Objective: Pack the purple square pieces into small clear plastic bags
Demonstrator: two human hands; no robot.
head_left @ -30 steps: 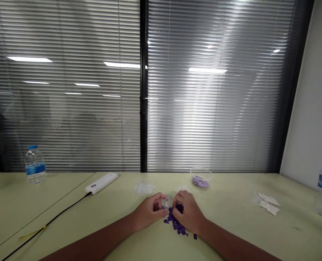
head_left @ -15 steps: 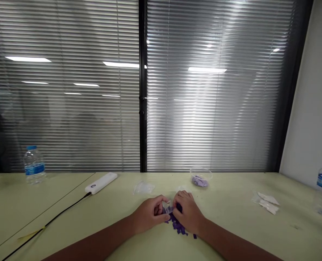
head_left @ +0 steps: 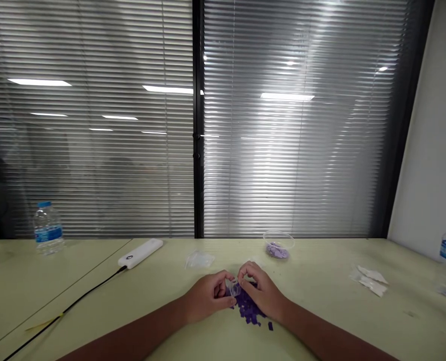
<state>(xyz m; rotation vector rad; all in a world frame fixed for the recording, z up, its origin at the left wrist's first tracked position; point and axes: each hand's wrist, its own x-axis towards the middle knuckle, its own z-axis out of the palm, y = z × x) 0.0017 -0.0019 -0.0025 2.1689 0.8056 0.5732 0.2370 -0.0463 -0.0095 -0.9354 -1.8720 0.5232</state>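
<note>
My left hand (head_left: 207, 296) and my right hand (head_left: 260, 292) meet low in front of me, pinching a small clear plastic bag (head_left: 233, 288) between their fingertips. Under and just ahead of the hands lies a loose heap of small dark purple squares (head_left: 247, 310), partly hidden by my right hand. A few stray squares sit apart from it near the lower edge of the heap. The bag's contents are too small to make out.
A clear bowl (head_left: 278, 244) of pale purple pieces and a flat plastic bag (head_left: 199, 259) lie ahead on the pale green table (head_left: 95, 255). A white power bank (head_left: 140, 253) with a black cable, water bottles and white packets stand further out.
My right hand has shifted slightly left and closed in on the bag. The bag has risen a little between my fingers, and the purple heap shows more.
</note>
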